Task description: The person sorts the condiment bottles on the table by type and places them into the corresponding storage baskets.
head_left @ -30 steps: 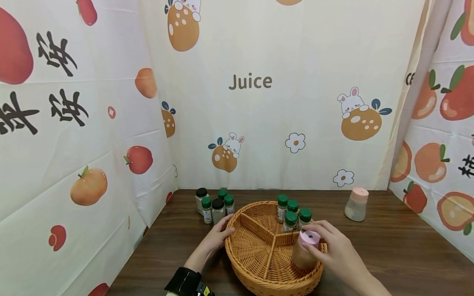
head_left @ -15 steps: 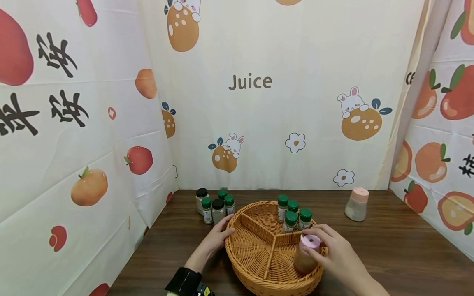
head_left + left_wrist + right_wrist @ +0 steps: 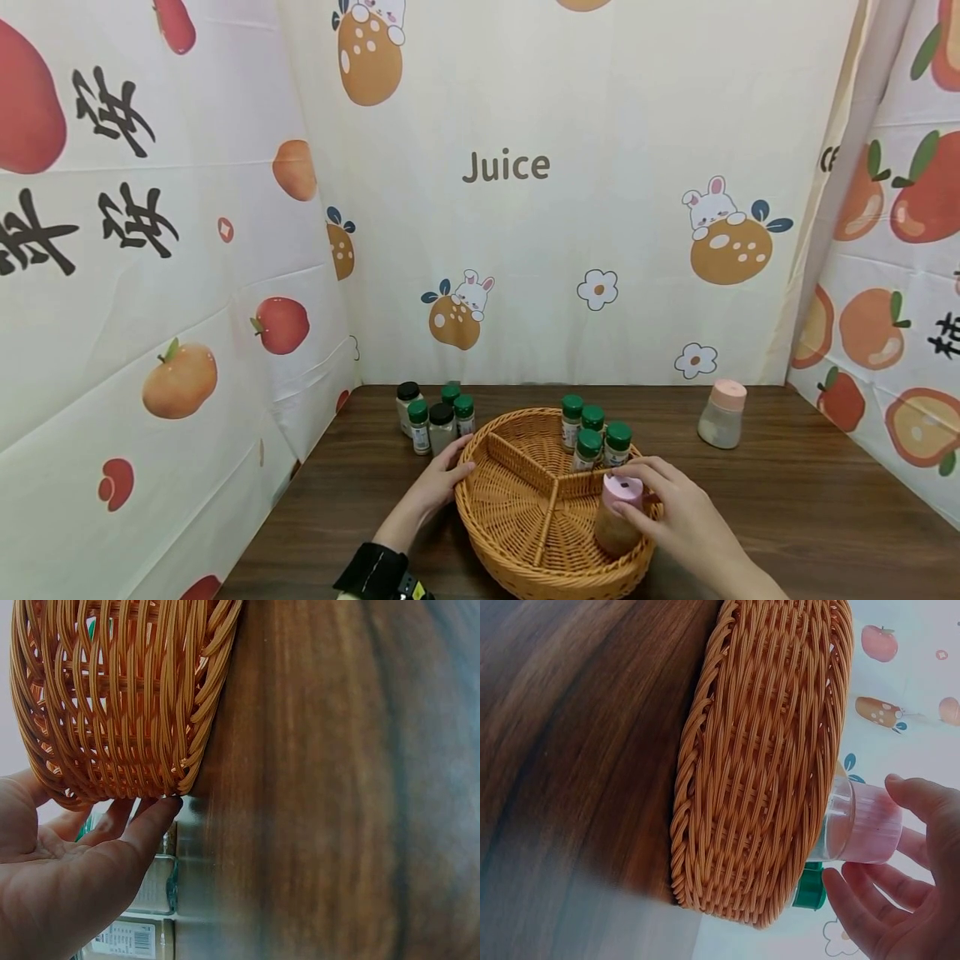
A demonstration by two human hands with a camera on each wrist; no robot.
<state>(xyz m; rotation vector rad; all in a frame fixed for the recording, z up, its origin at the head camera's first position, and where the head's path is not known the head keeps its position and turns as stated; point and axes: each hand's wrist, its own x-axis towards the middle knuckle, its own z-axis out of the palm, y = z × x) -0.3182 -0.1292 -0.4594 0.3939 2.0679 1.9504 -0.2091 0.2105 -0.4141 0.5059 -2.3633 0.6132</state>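
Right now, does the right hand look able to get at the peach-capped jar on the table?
Likely yes, but only after releasing the pink-lidded jar. The right hand holds that jar in the wicker basket; nothing appears to stand between the hand and the peach-capped jar, upright on the table.

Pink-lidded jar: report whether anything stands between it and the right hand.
Nothing visible does: the right hand holds the pink-lidded jar by its lid, and the four green-capped bottles stand beyond the wicker divider.
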